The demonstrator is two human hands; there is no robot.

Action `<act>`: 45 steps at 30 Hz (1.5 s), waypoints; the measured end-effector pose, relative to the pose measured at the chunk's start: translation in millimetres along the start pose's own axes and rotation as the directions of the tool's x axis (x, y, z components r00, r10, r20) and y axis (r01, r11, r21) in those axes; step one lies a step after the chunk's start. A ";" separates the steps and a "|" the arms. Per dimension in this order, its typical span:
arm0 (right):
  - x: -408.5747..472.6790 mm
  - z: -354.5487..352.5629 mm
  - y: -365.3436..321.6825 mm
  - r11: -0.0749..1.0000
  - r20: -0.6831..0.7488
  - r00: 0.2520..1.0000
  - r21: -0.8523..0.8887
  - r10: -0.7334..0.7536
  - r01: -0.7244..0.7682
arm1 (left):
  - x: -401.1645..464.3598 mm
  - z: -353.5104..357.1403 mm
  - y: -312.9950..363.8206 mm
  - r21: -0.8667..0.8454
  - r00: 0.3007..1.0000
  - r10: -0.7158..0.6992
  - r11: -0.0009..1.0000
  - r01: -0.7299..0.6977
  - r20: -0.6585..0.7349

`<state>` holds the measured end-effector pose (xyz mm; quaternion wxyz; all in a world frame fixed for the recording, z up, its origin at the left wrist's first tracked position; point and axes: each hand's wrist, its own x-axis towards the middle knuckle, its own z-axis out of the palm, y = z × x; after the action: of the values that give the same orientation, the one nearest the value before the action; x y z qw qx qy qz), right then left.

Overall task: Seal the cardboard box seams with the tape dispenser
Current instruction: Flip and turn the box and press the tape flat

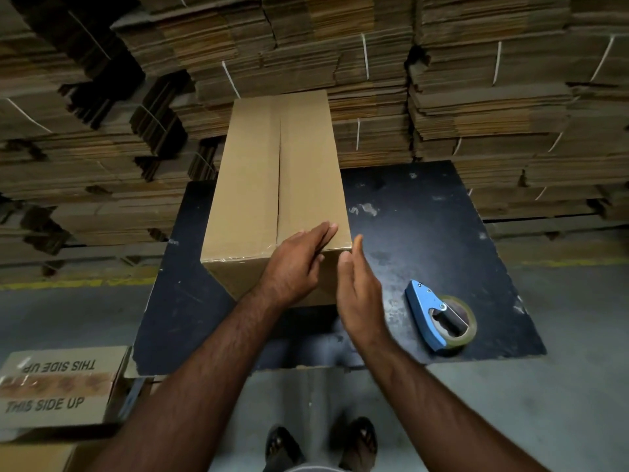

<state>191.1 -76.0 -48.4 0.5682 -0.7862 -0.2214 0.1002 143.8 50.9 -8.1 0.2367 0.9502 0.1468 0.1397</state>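
While the right hand (359, 294) hovers open-fingered beside the box's near corner, left hand (296, 264) lies flat on the cardboard box (275, 178) (centre seam untaped). Tape dispenser (440, 316) rests right, on dark tabletop (425, 212).

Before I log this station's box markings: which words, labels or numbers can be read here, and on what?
"THIS SIDE UP": printed on the taped box at lower left, below its tape strip.
"THIS SIDE UP": printed again above the strip, upside down and partly cut off.
The cardboard box and the tape dispenser show no readable text.
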 end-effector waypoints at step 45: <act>-20.5 -68.1 -14.3 0.887 0.105 0.994 -0.462 0.027 0.025 | -107.7 -35.1 -32.1 -0.230 0.930 -0.366 0.908 0.350 -0.031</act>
<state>197.5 -139.7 -14.1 0.3516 -0.8923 -0.2692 0.0875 26.4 55.2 -15.1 0.3566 0.8693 0.3106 0.1440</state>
